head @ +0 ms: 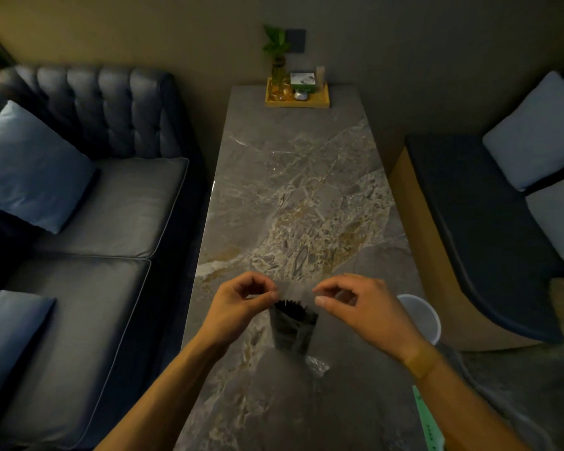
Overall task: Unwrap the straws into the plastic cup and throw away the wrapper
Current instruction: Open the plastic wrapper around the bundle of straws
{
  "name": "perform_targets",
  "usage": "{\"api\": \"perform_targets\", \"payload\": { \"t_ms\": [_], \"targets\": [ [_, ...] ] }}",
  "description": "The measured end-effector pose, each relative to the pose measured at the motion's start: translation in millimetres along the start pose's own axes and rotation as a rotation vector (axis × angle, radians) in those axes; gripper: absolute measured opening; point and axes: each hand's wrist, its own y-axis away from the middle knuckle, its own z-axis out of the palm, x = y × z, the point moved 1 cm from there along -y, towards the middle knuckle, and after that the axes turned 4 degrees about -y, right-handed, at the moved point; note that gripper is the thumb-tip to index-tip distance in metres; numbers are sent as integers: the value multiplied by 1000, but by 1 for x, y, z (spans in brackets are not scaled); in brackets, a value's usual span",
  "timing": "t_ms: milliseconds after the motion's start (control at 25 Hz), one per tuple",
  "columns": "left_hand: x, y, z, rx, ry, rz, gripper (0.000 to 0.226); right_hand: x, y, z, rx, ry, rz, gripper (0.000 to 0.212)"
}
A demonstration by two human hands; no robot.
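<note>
A clear plastic wrapper (294, 333) full of dark straws (295, 310) hangs over the near part of the marble table (293, 190). My left hand (241, 304) pinches the left side of its top edge and my right hand (358, 304) pinches the right side, pulling the mouth apart. The straw tips show at the opening. The wrapper's crinkled bottom end (316, 364) sits near the table top. A white plastic cup (420, 315) stands by the table's right edge, just right of my right hand.
A yellow tray (297, 100) with a small plant, a box and small items stands at the table's far end. A dark tufted sofa (95, 206) with blue cushions runs along the left. A bench with pale cushions (489, 203) lies to the right. A green strip (427, 421) hangs at the near right.
</note>
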Motion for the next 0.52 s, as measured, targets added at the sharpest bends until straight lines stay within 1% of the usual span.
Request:
{"api": "perform_targets", "payload": {
  "t_ms": [80,120,200,240,280,360,440,520],
  "targets": [
    [8,-5,3,5,-71,14,20,-9,-10,2,-29,67,28,9],
    [11,-7,5,55,-143,32,19,-12,-13,3,-31,68,36,6],
    [16,-6,9,244,-325,62,24,-14,-16,7,-14,10,52,2],
    [17,-4,13,307,-360,64,29,-13,-17,9,-3,-51,75,2],
    [17,0,19,298,-327,50,30,-13,-17,11,8,-127,113,5],
    [16,7,33,140,-188,4,23,-11,-17,16,30,-253,196,7],
    [16,12,41,24,-167,-39,19,-9,-16,18,48,-287,222,8],
    [19,14,43,-2,-134,-68,17,-7,-15,20,59,-270,215,10]
  ]
}}
